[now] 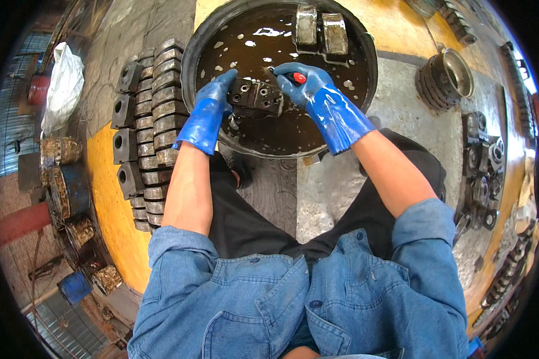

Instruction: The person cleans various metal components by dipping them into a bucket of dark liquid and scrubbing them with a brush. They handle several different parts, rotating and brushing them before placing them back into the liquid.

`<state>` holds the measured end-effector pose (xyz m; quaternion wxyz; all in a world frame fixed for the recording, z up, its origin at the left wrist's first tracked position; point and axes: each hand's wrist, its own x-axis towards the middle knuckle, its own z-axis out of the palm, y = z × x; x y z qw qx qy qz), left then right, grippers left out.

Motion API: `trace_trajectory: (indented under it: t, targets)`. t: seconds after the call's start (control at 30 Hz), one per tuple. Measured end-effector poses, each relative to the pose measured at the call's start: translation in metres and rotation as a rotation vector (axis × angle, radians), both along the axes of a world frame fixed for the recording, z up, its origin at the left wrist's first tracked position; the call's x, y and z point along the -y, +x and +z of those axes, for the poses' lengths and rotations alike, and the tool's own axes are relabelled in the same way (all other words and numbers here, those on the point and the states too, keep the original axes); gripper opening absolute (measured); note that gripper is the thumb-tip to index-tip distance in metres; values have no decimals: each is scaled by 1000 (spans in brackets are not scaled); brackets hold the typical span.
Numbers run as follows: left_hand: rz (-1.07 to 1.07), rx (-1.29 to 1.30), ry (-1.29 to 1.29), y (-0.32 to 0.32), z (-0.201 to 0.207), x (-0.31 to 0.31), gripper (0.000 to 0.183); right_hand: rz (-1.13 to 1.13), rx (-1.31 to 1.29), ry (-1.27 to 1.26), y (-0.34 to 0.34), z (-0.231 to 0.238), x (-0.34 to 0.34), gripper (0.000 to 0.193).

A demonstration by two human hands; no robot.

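Note:
A round black tub [190,75] of brown, foam-flecked liquid stands in front of me. Over its near part, my gloved left hand [212,102] grips the left end of a dark, wet metal block [257,99] with several round holes in its top. My gloved right hand [308,87] is closed around a tool with a red handle [299,78], just beyond the block's right end. The tool's working end is too small and hidden to name. Two curved metal pieces [306,27] sit at the tub's far right, partly above the liquid.
Left of the tub stand long rows of stacked metal blocks [166,90], some with round holes. A white sack [63,87] and stained cans [66,191] lie farther left. At right are a ribbed metal cylinder [440,81] and several ringed metal parts [479,167].

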<state>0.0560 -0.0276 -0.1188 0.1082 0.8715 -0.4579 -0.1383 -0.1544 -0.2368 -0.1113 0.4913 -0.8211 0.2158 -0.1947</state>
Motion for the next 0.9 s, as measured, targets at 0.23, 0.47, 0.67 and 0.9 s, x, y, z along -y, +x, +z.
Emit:
trace_trajectory:
  t: [0.23,0.47,0.67,0.9]
  targets:
    - [690,-1198,-769,-71,65,22,67,146,133,-49,-19,7,-7,26]
    - [699,-591,-645,-43,36,22,55,164,149,-92,-13,32,-31,24]
    - [669,-540,-683,-60,29,17,52,107,190,-154,-13,20,-39,24]
    - [688,-775,-857,-73,-14,26,55,165,221,-93,-14,4,-35,29]
